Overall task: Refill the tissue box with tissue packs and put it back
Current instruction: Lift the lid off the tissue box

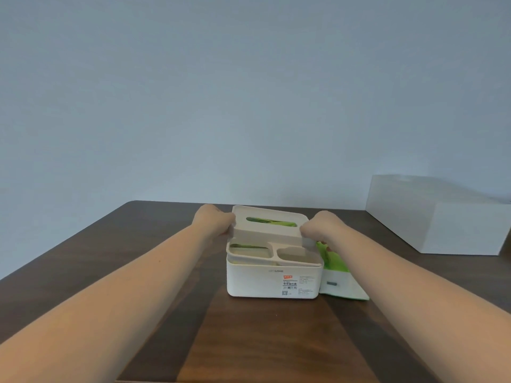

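Note:
A cream tissue box point(257, 280) with a printed label stands at the middle of the dark wooden table point(249, 341). Its lid point(265, 232), with an oval slot, sits raised and tilted over the back half of the box. Green packaging shows through the slot. My left hand point(214, 221) grips the lid's left end and my right hand point(320, 228) grips its right end. The front of the box top shows two open compartments. A green and white tissue pack point(340, 275) leans against the box's right side.
A large white box point(442, 217) stands at the back right of the table, against the pale blue wall. The table's far edge runs just behind the tissue box.

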Demonstrator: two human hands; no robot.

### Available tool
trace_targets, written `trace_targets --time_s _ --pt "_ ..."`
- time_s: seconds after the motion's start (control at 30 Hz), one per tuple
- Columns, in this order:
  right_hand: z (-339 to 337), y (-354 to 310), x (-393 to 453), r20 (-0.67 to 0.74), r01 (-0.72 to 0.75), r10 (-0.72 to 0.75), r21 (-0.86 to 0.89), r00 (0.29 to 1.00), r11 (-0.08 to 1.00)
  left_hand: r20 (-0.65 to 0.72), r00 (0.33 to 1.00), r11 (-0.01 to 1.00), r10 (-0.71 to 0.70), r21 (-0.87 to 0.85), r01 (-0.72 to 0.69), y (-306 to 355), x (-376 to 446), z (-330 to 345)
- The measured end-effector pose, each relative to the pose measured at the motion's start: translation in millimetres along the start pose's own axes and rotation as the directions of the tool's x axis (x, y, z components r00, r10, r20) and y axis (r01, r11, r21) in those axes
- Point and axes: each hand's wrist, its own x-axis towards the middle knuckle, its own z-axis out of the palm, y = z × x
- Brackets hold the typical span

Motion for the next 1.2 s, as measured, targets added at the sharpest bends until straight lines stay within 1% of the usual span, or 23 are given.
trace_targets --time_s 0.1,0.2,0.3,0.4,0.47,0.6,0.7,0.77,0.9,1.0,1.07,1.13,1.2 --pt "-3 -2 -3 0.017 0.003 -0.003 0.004 1.000 1.000 -0.065 0.997 0.993 0.035 -0.111 -0.042 -1 -1 -5" --pt "-3 -4 0 -0.039 0.009 -0.005 0.102 0.999 0.995 -0.096 0.994 0.955 0.053 -0.285 -0.078 2 -1 -5" --pt "-3 -7 3 -0.095 0.023 -0.011 0.133 0.995 0.991 -0.086 0.995 0.896 0.041 -0.437 -0.074 8 -2 -6" --pt "-7 -9 8 -0.195 0.056 -0.015 0.207 0.981 0.977 -0.064 0.997 0.851 0.035 -0.521 -0.064 10 -2 -14" --pt "-11 -12 10 -0.245 0.097 -0.036 0.244 0.969 0.965 -0.073 0.997 0.842 0.034 -0.535 -0.068 9 0 -20" --pt "-12 -26 7 -0.252 0.157 -0.098 0.223 0.963 0.962 -0.103 0.995 0.848 0.011 -0.526 -0.063 4 5 -37" --pt "-10 -46 2 -0.193 0.158 -0.126 0.161 0.973 0.974 -0.102 0.995 0.855 -0.005 -0.516 -0.049 -5 11 -55" --pt "-7 -64 -4 -0.156 0.170 -0.150 0.125 0.976 0.977 -0.102 0.994 0.879 -0.028 -0.477 -0.024 -13 15 -69" --pt "7 -102 -6 -0.118 0.246 -0.237 0.073 0.964 0.966 -0.171 0.980 0.925 -0.103 -0.378 0.031 -42 31 -98" --pt "27 -134 -4 -0.101 0.303 -0.300 0.016 0.948 0.953 -0.223 0.962 0.966 -0.156 -0.240 0.101 -71 48 -120" --pt "42 -151 0 -0.066 0.332 -0.333 -0.028 0.941 0.943 -0.273 0.943 0.974 -0.190 -0.169 0.147 -88 57 -132" --pt "57 -166 2 -0.007 0.347 -0.350 -0.116 0.937 0.931 -0.311 0.928 0.978 -0.207 -0.100 0.185 -97 56 -139" --pt "69 -179 5 0.076 0.359 -0.352 -0.267 0.933 0.894 -0.318 0.926 0.977 -0.203 -0.006 0.212 -103 54 -140"
